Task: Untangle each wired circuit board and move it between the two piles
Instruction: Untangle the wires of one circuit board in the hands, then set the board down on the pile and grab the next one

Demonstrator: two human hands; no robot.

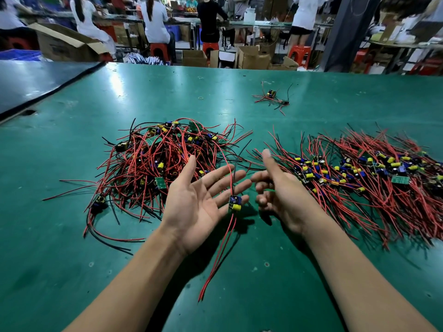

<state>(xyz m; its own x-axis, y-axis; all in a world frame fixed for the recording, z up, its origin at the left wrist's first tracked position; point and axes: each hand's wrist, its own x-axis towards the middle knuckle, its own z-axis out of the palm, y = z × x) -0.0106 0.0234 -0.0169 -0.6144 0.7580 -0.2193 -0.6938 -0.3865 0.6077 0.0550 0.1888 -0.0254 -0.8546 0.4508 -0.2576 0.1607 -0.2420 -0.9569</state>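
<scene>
Wired circuit board (235, 203) hangs at the fingertips of the left hand (199, 204), its red leads draped over those fingers toward the tangled pile (158, 164) and trailing down above the green table (72, 271). To do this step well, lift slowly until the upper leads slip free of the tangle, then lay it on the combed pile (359, 183), wires parallel. The left hand lies flat, palm up, gripping nothing; the right hand (278, 195) is loosely curled, thumb raised, seemingly empty, though blur obscures its fingertips.
</scene>
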